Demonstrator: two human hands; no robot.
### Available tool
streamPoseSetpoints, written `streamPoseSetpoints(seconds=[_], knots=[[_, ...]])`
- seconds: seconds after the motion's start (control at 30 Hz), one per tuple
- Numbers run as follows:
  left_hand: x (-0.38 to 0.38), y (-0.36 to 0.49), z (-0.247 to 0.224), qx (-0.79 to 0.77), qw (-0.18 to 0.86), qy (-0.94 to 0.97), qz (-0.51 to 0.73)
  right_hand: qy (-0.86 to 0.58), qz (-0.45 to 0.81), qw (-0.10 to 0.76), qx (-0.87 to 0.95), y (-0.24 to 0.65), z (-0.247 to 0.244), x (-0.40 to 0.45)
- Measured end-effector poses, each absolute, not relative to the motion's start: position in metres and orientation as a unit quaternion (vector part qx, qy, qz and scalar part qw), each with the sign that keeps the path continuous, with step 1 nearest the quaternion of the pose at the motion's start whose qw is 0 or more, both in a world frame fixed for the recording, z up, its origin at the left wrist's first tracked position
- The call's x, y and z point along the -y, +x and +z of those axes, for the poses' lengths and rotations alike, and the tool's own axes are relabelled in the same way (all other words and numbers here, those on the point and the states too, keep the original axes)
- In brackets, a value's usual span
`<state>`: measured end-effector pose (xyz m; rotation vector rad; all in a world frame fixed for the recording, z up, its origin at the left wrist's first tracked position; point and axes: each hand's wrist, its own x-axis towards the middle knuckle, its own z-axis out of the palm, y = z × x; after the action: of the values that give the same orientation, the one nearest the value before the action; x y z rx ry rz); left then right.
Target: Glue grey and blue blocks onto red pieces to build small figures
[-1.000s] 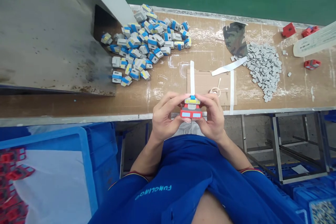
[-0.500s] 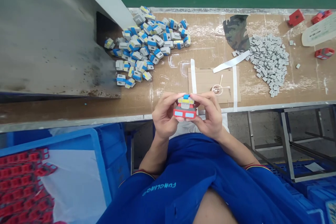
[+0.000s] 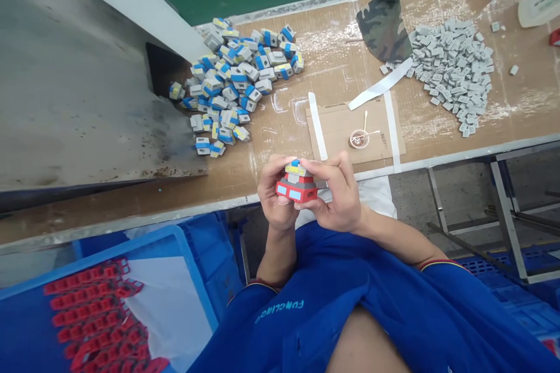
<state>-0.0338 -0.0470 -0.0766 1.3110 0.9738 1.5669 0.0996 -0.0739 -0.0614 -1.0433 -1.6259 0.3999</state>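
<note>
In the head view, a stacked red, grey and blue block [image 3: 296, 183] sits over the counter's [image 3: 332, 52] near edge, its narrow blue-tipped end pointing away from the person, its long red base lying crosswise and slightly tilted. The left hand [image 3: 275, 195] and right hand [image 3: 336, 195] curl around it from either side, fingers gripping, elbows out. A cardboard sheet [image 3: 336, 134] lies just beyond the right hand.

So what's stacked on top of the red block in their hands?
A grey piece with yellow and blue bands sits on the red block, held by the left hand and right hand. Fingers cover the block's underside and back, so those can't be seen.
</note>
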Motion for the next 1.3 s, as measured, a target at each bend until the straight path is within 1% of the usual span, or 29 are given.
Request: streamPoseSetpoints(seconds=[0.1,0.17,0.3,0.43,0.57,0.77,1.03,1.2,1.3], knots=[[0.047,-0.034,-0.076,-0.383,0.43,0.527,0.625,-0.425,0.163,0.564,0.689,0.1,-0.062,0.073],[0.047,-0.034,-0.076,-0.391,0.429,0.529,0.62,-0.436,0.161,0.55,0.693,0.1,-0.065,0.073],[0.047,-0.034,-0.076,-0.403,0.429,0.524,0.615,-0.455,0.205,0.514,0.698,0.099,-0.073,0.073],[0.047,-0.035,-0.076,-0.391,0.434,0.523,0.621,-0.445,0.211,0.521,0.697,0.099,-0.075,0.072],[0.048,-0.037,-0.077,-0.397,0.43,0.519,0.623,-0.455,0.203,0.511,0.7,0.1,-0.07,0.071],[0.049,-0.039,-0.078,-0.386,0.438,0.512,0.631,-0.415,0.203,0.55,0.696,0.101,-0.063,0.068],[0.047,-0.044,-0.076,-0.378,0.412,0.519,0.647,-0.377,0.207,0.571,0.699,0.099,-0.053,0.06],[0.046,-0.049,-0.075,-0.343,0.415,0.528,0.656,-0.395,0.2,0.543,0.713,0.097,-0.055,0.06],[0.044,-0.051,-0.076,-0.323,0.416,0.538,0.658,-0.376,0.197,0.563,0.709,0.096,-0.054,0.059]])
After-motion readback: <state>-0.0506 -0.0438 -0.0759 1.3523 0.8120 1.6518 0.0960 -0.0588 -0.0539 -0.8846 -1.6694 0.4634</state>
